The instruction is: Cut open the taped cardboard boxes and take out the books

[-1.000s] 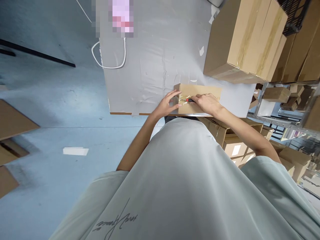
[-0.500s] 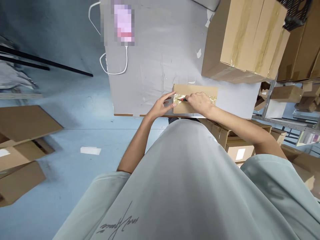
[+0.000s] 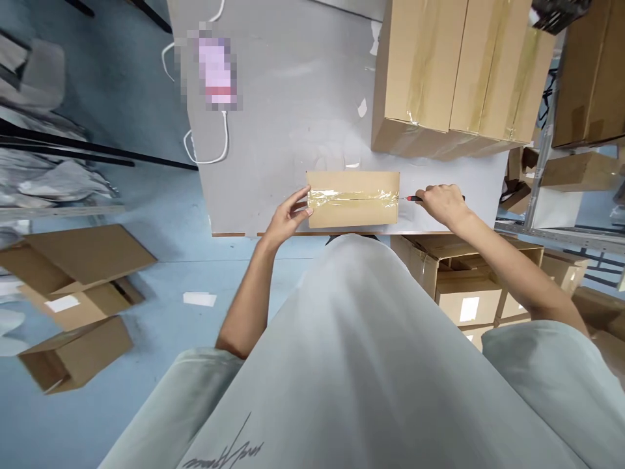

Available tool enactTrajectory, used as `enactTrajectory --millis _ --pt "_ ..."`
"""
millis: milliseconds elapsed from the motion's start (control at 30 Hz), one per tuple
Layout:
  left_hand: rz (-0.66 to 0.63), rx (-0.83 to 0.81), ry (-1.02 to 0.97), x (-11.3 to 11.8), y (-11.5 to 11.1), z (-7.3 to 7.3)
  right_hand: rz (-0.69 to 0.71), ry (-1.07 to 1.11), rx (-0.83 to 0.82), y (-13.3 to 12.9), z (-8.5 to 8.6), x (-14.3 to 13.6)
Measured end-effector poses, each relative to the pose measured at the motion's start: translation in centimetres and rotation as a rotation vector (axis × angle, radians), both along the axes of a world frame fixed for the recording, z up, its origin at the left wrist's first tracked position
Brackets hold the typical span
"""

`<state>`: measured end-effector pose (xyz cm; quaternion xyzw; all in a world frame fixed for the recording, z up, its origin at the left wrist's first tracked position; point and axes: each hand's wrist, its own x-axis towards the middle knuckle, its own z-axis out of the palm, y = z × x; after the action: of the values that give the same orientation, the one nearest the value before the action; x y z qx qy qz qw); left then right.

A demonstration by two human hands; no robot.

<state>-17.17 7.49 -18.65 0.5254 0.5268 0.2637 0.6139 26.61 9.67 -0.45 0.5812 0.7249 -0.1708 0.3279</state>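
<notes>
A small cardboard box (image 3: 354, 215) lies near the table's front edge, with clear shiny tape (image 3: 349, 197) along its top seam. My left hand (image 3: 287, 216) holds the box's left end, thumb and fingers spread across that edge. Closed around a red and black utility knife (image 3: 414, 198) is my right hand (image 3: 445, 203), just off the box's right end. The blade points left toward the tape and looks apart from the box or barely at its edge.
Large taped cartons (image 3: 424, 65) stand at the back right of the grey table (image 3: 283, 130). A blurred-out device (image 3: 217, 71) with a white cable (image 3: 226, 140) lies at left. Opened cartons (image 3: 78, 352) sit on the floor at left; more boxes (image 3: 463, 296) stand below the table at right.
My right hand has moved right with the knife, from over the box's top to beyond its right end. My left hand stays at the left end. The view has shifted.
</notes>
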Motion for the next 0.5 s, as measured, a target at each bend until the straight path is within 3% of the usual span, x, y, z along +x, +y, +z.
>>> enactTrajectory --millis 133,233,300,367,433,500 --pt "0.073 -0.017 0.049 -0.5 -0.4 0.0 -0.124 0.259 0.109 -0.8 -3.0 5.9" --pt "0.137 0.002 0.126 -2.1 -0.4 0.0 -0.440 0.592 0.202 -2.3 -7.7 7.6" --pt "0.173 0.013 0.201 -3.3 -0.2 0.0 -0.724 0.810 0.202 -3.5 -11.3 5.6" --pt "0.202 0.035 0.283 -4.1 0.2 0.1 -0.991 0.955 0.130 -4.4 -14.2 1.4" --pt "0.229 0.061 0.355 -4.6 0.7 0.2 -1.177 1.042 0.072 -5.0 -15.7 -3.0" --pt "0.246 0.083 0.412 -4.6 1.1 0.2 -1.235 1.101 0.079 -5.5 -15.5 -5.8"
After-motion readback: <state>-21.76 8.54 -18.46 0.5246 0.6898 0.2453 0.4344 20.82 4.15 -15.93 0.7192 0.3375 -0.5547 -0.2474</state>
